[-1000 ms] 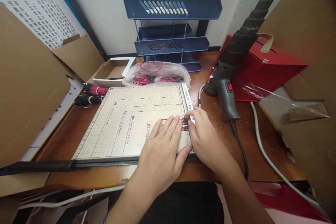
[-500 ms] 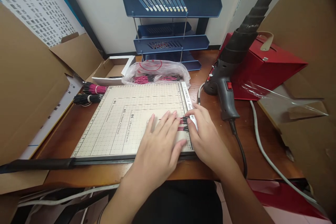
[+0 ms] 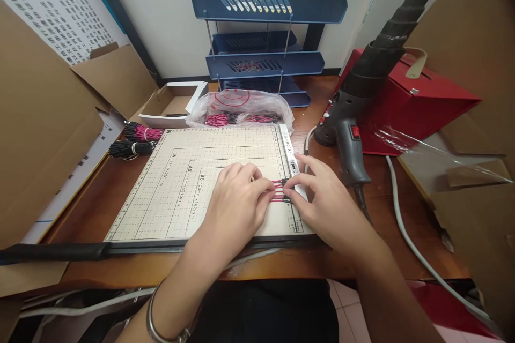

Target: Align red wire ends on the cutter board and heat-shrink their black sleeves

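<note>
Several short red wires with black ends lie side by side across the right part of a cream paper cutter, their black ends against its white edge strip. My left hand is curled above the board, thumb and forefinger pinched on the wires' red part; it hides their other ends. From the right, my right hand pinches at the black ends with thumb and forefinger, its other fingers spread over the strip.
Bundles of dark red wires and black wires lie left of the cutter. Behind it are a plastic bag of wires, an open box and blue trays. A heat gun and red box stand right.
My left hand has gone from lying flat with fingers stretched over the wires to a pinch on them. My right hand stays at the black ends, its fingers slightly shifted.
</note>
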{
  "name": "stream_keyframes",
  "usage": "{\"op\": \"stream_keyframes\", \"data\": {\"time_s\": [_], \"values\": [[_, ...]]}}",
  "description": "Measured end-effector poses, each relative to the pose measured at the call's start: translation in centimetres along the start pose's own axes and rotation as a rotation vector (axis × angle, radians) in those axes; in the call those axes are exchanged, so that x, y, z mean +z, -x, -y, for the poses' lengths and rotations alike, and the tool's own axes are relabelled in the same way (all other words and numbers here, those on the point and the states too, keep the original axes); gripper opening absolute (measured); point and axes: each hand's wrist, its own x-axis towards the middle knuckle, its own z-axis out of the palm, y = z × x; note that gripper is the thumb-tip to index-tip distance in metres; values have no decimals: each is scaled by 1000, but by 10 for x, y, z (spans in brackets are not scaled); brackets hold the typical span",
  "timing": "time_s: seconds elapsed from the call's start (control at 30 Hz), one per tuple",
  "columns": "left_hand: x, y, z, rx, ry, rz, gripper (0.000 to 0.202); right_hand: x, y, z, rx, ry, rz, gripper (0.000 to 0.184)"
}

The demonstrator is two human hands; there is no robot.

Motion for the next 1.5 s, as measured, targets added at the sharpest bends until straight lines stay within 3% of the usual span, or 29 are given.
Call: {"op": "stream_keyframes", "data": {"time_s": [0.2,0.4,0.67,0.8,0.97,1.1,1.3,1.5], "values": [[1,-2,-1,-26,30,21,13,-6,-9,-3,-70,66,118,20],[-4,6,-2,13,163,-111,17,-19,-3,2,-120,10,72,18],[-7,20,-7,22,318,-214,13,-34,2,21,-156,-188,117,13],[-12,28,-6,99,356,-163,15,-35,3,17,-284,-154,126,11],[-22,31,0,236,368,-93,15,-41,-1,12,-387,-244,298,13],[-25,29,3,218,436,-8,13,-43,-3,12,-355,-282,346,15],[-27,28,4,105,450,102,22,-38,-4,9,-348,-278,317,15],[-28,27,4,137,376,119,22,-38,-3,8,-393,-277,311,16]]}}
